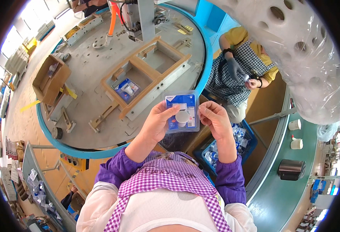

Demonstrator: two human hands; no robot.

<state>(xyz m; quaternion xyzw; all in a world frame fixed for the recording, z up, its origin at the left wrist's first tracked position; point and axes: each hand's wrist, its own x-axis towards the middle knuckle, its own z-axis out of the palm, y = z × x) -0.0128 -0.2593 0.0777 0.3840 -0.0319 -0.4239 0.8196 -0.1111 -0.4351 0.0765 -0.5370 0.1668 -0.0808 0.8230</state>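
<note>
A clear plastic blister pack [190,102] with a blue printed card and a white round item [182,117] inside is held upright in front of my chest. My left hand [157,120] grips its left side, the thumb lying over the front. On the opposite side my right hand [217,118] is closed, thumb and fingertips pinched at the pack's right edge. Just beyond, a brown-rimmed two-pocket fixture [152,70] rests on the round grey table [89,116]. Its nearer pocket contains another blue-carded pack [127,90]; the farther pocket shows only its bare bottom.
A machine head [137,23] with an orange hose stands over the table. At left sits an open cardboard box [51,79]. A gloved co-worker [239,69] sits at right, near a blue crate [251,143] of packs. A green counter [270,201] carries cups and a dark canister [291,170].
</note>
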